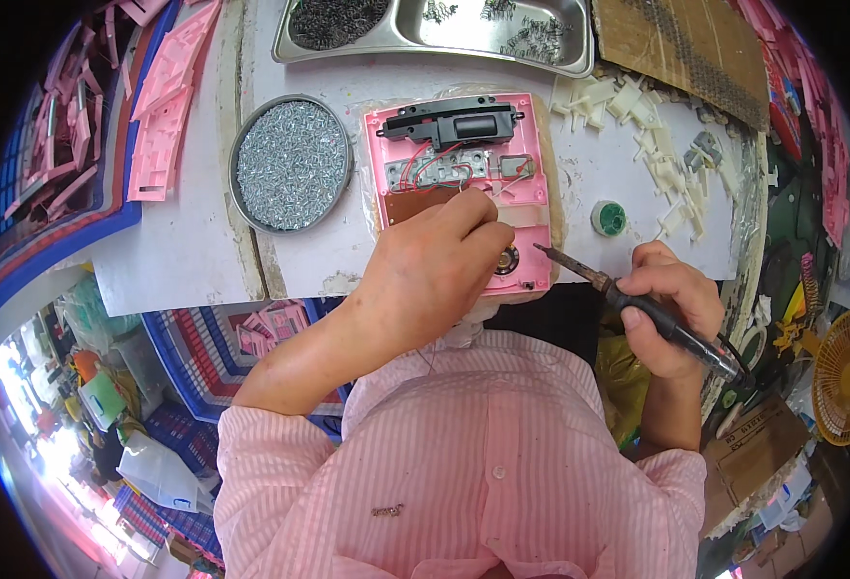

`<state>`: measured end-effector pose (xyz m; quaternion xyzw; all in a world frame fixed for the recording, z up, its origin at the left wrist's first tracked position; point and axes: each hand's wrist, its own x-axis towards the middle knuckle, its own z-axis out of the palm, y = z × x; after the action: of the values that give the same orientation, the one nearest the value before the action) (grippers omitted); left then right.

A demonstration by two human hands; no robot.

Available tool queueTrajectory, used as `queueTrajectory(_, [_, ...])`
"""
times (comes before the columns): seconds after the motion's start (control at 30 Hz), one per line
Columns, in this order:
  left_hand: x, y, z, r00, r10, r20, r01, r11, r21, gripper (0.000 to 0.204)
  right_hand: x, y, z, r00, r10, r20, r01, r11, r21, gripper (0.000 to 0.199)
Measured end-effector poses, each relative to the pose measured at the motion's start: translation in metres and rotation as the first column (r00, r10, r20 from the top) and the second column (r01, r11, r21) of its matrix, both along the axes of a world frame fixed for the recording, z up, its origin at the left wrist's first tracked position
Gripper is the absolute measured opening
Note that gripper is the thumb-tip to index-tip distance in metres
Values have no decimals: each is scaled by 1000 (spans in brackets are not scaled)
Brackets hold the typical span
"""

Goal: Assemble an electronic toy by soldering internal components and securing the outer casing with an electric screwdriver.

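Note:
My right hand (674, 307) grips the dark handle of a soldering iron (681, 336). Its metal tip points left, close to the right edge of a pink plastic housing (542, 280). Over the lower middle of that housing lies my left hand (441, 259), its fingers pinched together and hiding whatever is between them. Thin red wires (408, 174) run just above its fingertips, next to a small motor (516, 166) and a grey metal plate (435, 172). A black part (473, 125) crosses the housing's top. Partly covered by my left hand are a brown board (404, 206) and a round speaker (508, 261).
Left of the housing stands a round metal dish of small screws (290, 164). A steel tray (425, 56) with springs sits at the back. To the right are a small green-filled pot (608, 219) and scattered white plastic parts (671, 179). Pink pieces (166, 121) lie farther left.

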<state>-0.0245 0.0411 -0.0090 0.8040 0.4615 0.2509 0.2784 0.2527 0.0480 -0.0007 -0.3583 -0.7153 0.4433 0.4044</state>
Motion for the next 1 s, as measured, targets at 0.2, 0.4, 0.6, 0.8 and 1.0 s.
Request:
queueTrajectory(0.2, [-1,2,-1,999,-29,-17,29,999,21,27,-3,0,-1,1000,22,-2,-22,1000,-7,25])
queueTrajectory(0.4, [-3,5,1,993,-86,-76,86,996,2,30,-8,2,-1,998,62,20,-62,998,-4,24])
queueTrajectory(0.6, [-5,5,-1,996,-84,-18,84,996,-1,31,-7,2,-2,999,34,13,-34,999,-8,24])
queueTrajectory(0.8, [-3,4,2,978,-118,-171,120,993,3,32,-8,3,0,998,61,19,-61,998,-20,25])
queueTrajectory(1.0, [-2,3,4,956,-152,-252,161,987,17,29,-11,2,-1,997,70,21,-70,998,-4,26])
